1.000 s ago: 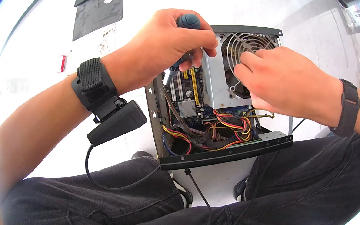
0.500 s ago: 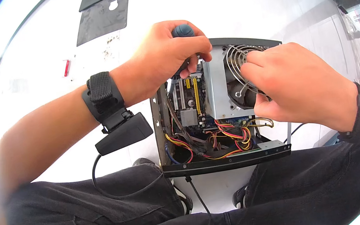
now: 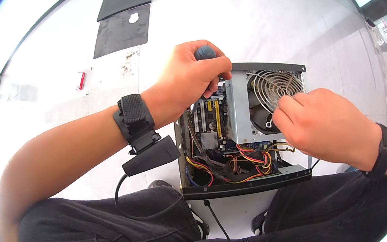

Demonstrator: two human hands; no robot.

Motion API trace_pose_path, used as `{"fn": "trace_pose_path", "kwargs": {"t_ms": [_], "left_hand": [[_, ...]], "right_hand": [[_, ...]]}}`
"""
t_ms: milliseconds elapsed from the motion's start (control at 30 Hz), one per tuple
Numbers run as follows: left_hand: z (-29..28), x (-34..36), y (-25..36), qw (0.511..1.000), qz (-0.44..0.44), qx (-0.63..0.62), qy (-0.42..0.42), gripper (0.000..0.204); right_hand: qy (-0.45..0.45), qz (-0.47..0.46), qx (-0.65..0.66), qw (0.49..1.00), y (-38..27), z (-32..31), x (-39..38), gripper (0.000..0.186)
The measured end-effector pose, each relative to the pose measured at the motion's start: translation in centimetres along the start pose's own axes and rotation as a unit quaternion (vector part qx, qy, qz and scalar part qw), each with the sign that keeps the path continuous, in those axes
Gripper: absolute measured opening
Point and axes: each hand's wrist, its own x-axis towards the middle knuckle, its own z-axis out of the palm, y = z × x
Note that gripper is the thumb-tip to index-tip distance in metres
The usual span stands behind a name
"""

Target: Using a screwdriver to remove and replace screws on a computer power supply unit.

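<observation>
Pinching a silvery ringed guard point(image 3: 279, 88) is the right grip point(image 3: 323, 125); the left grip point(image 3: 196, 74) clasps a teal screwdriver point(image 3: 205, 53).

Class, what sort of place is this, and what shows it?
Probably a bright indoor workspace, perhaps improvised: an opened black-and-silver metal computer case, a rounded blue-grey tool handle and, on the white floor, flat black rectangular panels.

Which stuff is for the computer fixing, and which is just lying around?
In the job:
- screwdriver, in the left hand
- wire fan guard, held by the right hand
- power supply
- open computer case

Seemingly just lying about:
- two flat black panels
- small red-and-white object, too small to identify
</observation>
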Motion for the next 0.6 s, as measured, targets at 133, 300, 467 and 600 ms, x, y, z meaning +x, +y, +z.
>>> {"fn": "trace_pose_path", "kwargs": {"t_ms": [133, 300, 467, 600], "left_hand": [[0.1, -0.1, 0.0, 1.000, 0.005, -0.009, 0.002, 0.010], [0.1, -0.1, 0.1, 1.000, 0.000, -0.022, 0.020, 0.010], [0.1, -0.1, 0.3, 0.999, -0.020, -0.012, 0.035, 0.008], [0.1, -0.2, 0.4, 0.999, -0.013, 0.003, 0.031, 0.007]], "right_hand": [[0.027, 0.003, -0.048, 0.998, -0.6, -1.0, -0.3, 0.008], [0.031, 0.022, -0.109, 0.993, -1.3, -1.5, -0.6, 0.009], [0.005, -0.012, -0.130, 0.991, -2.3, -0.6, -1.1, 0.010], [-0.005, -0.001, -0.107, 0.994, -2.5, -0.5, -1.1, 0.011]]}}
